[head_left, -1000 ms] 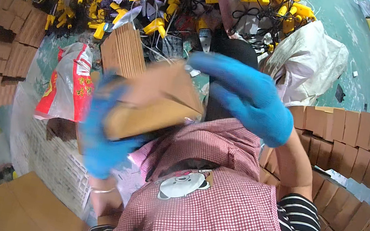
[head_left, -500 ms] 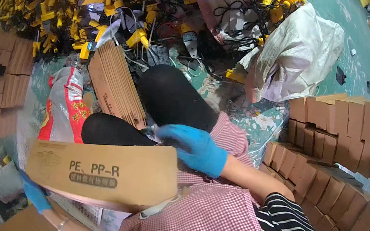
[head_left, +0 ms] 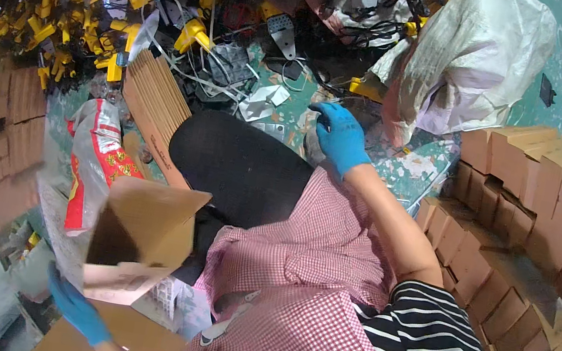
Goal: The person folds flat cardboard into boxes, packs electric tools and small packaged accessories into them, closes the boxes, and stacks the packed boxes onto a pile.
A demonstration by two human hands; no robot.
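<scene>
Down at the lower left, the left hand (head_left: 77,309) in a blue glove grips the bottom of an opened cardboard box (head_left: 138,240), fingers curled under it beside the knee. Meanwhile the right hand (head_left: 339,137), also gloved, reaches toward the heap of yellow parts and cables (head_left: 193,32) on the floor, its fingers loosely bent and holding nothing that shows.

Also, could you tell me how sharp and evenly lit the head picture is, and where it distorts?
Head view: the centre is sharp, with the blue-gloved right hand crisp; the open brown cardboard box and the blue-gloved left hand beneath it are slightly smeared; the stacked brown cartons bow toward the black fisheye rim; the light is soft and even, with mild glare on the white plastic sack.
</scene>
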